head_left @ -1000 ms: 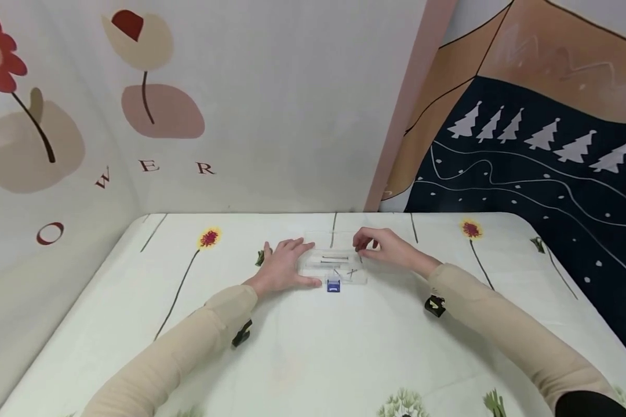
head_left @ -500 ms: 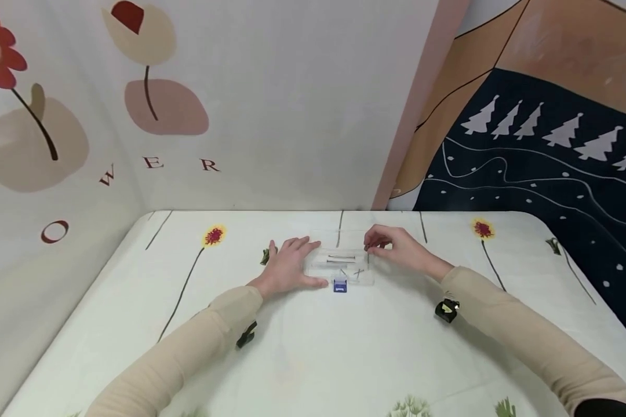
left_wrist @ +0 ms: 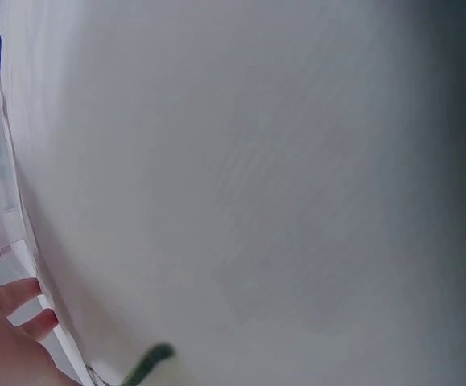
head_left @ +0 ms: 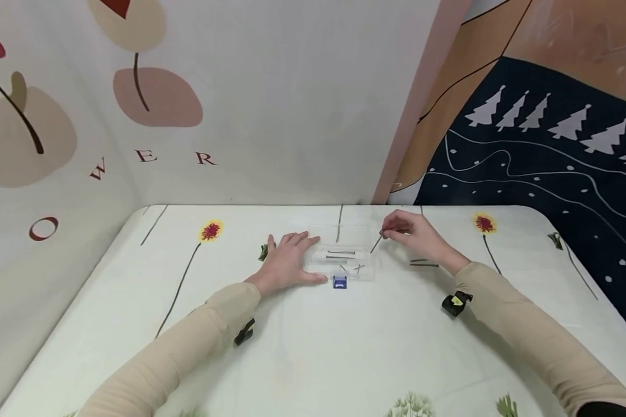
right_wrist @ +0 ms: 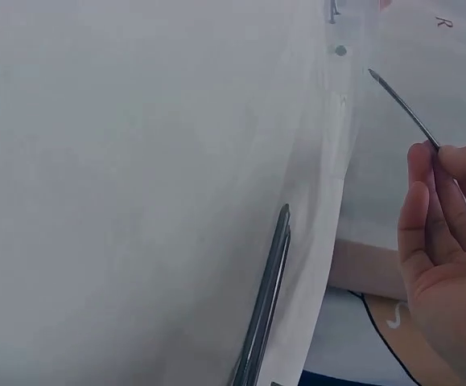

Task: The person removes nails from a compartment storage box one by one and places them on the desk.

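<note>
A clear plastic box (head_left: pixel 366 272) with its see-through lid folded back lies near the table's far side. Several nails (head_left: pixel 341 256) are in its compartments, and a blue latch (head_left: pixel 339 282) is at its front. My left hand (head_left: pixel 287 260) has its fingers spread along the box's left end; in the left wrist view the thumb is beside the latch. To the right of the box, my right hand (head_left: pixel 409 231) pinches a long nail (right_wrist: pixel 406 110) between thumb and fingers, its pointed end slanting down toward the box. Two more nails (head_left: pixel 424 263) lie side by side on the table below the right wrist.
The white table (head_left: pixel 302 347) has printed flowers on its cover. A pale wall (head_left: pixel 292 104) with printed flowers and letters stands right behind it. At the right is a dark panel (head_left: pixel 532 156) with white trees.
My right hand has moved right and away from the box, with the pinched nail now in plain sight. The two nails on the table have come into view. My left hand keeps its place.
</note>
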A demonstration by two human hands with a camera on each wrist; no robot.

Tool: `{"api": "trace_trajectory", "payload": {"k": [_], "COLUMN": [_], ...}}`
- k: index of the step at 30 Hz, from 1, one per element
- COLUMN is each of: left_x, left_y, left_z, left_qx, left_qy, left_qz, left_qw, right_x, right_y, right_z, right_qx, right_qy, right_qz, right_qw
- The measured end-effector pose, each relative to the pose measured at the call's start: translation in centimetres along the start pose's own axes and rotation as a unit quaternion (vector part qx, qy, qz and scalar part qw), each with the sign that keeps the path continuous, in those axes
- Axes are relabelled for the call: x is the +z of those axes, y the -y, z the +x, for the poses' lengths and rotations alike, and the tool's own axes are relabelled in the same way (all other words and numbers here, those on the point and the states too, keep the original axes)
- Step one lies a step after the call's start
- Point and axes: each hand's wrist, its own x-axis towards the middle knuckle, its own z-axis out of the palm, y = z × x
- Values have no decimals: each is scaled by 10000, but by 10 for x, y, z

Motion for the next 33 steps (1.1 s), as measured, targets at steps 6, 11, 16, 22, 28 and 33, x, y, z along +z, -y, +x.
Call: {"api": "trace_trajectory", "payload": {"k": [6,11,16,22,28,33], "left_x": [-1,0,0,0,-1,0], "left_y": [1,2,3,2,2,3], "left_z": [0,-1,0,1,1,2], "left_qx": [84,36,27,62,32,29], "left_qy": [-9,-9,-20,17,37,25], "left_qz": [-57,-42,-65,-58,-2,-33], "left_qw": [9999,10000,10000,10000,10000,10000], "right_x": [-8,-15,-22,-29,-31,-36], "right_y": [-10,-12,-17,-23,-31,-32], "right_z": [-4,-13,-23,-41,-56,-66], "right_qx": [58,98,254,434,317,357], "right_qy": [-214,-326,-409,-474,-632,-742], "right_qz": [-96,-319,-414,-777,-1460,-1704], "right_qw": [9997,9989,9980,9949,9867,9819]}}
